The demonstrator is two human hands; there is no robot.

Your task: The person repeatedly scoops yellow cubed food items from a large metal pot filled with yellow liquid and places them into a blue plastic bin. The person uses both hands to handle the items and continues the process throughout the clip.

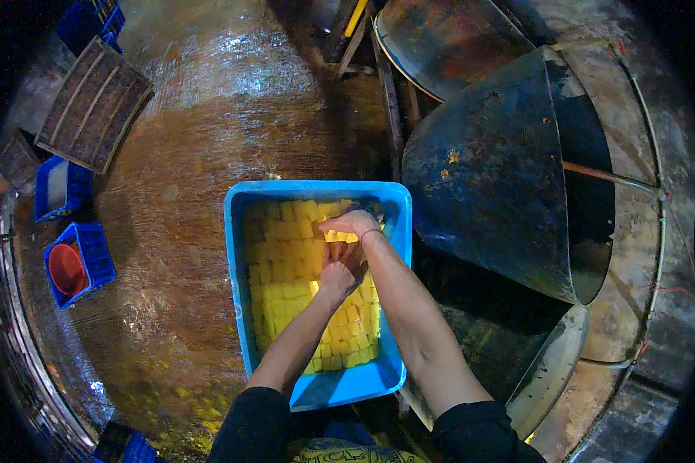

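Observation:
A light blue plastic tub (318, 186) stands before me. Rows of small yellow blocks (289, 237), possibly tofu, sit packed in it under what looks like clear liquid. My left hand (340, 276) reaches into the tub with its fingers spread downward among the blocks. Just beyond it, my right hand (353, 224) is bent inward, its fingers pointing left. A brighter short row of yellow blocks (340, 236) lies between the two hands. Both hands touch or nearly touch this row; whether they grip it is hidden.
Large dark metal vats (486, 168) stand close on the right, with a pipe (660, 231) beyond. On the left are a slatted wooden board (95, 104), a blue crate (63, 188) and another blue crate (95, 254) holding a red bucket (68, 269). The brown floor (179, 231) looks wet.

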